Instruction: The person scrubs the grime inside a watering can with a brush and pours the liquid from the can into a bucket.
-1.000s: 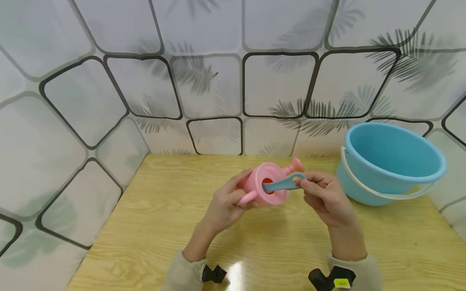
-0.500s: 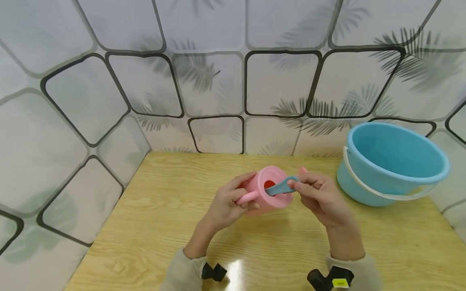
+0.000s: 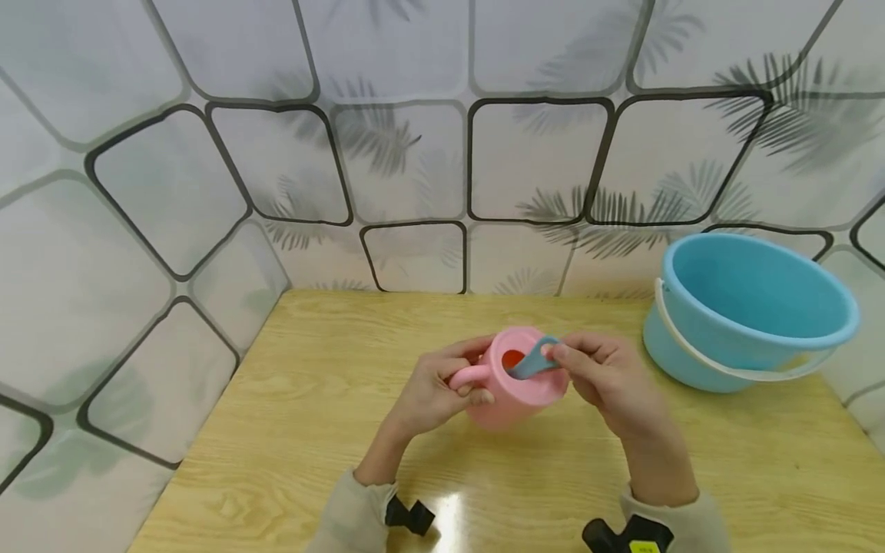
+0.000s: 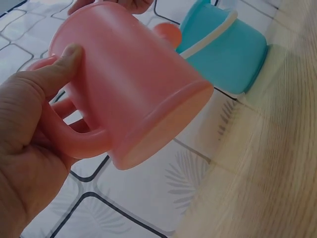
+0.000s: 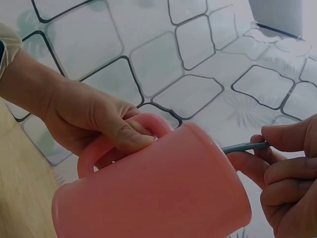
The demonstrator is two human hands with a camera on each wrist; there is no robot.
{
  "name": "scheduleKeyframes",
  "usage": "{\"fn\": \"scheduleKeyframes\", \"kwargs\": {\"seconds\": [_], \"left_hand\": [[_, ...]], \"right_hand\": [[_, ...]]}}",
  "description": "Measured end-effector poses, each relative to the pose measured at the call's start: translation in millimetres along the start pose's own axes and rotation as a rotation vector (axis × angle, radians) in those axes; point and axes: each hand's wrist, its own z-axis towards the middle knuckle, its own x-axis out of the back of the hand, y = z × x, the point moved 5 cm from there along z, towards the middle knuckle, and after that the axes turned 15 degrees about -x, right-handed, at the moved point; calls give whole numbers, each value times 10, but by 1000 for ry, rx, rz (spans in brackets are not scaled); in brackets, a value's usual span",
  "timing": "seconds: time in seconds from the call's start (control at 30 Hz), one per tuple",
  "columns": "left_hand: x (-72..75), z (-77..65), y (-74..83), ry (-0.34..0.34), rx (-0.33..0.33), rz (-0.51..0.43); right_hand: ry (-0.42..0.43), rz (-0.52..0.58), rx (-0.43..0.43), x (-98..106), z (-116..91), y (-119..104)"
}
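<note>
My left hand (image 3: 430,395) grips a pink toy watering can (image 3: 512,403) by its handle, fingers through the loop and thumb on the can's side. The can is tilted and held above the table. Between the thumb and fingers of my right hand (image 3: 618,388) is a slim blue tool (image 3: 534,361) with a rounded handle end. Its far end goes into the can's top opening and is hidden there, so its kind cannot be told. Something red (image 3: 512,359) shows inside the opening. The left wrist view shows the pink spout (image 4: 168,34); in the head view it is hidden.
A light blue bucket (image 3: 684,349) with a white handle (image 3: 743,375) stands on the wooden table (image 3: 332,430) at the right. Patterned covering (image 3: 415,169) rises behind and along the left side.
The can has tipped more upright and shifted slightly down and right. My right hand has pushed the blue tool deeper into the opening and covers the spout in the head view.
</note>
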Motion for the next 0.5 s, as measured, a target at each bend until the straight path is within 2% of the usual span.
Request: {"fn": "scheduleKeyframes", "kwargs": {"seconds": [0.1, 0.2, 0.3, 0.5], "left_hand": [[-18, 2, 20, -18, 5, -41], [-15, 17, 52, -35, 0, -42], [-11, 29, 73, -51, -10, -21], [-48, 30, 75, -105, -31, 19]], "right_hand": [[29, -60, -19, -42, -10, -7], [96, -25, 1, -31, -38, -50], [128, -1, 4, -46, -44, -70], [39, -85, -44, -174, -10, -25]]}}
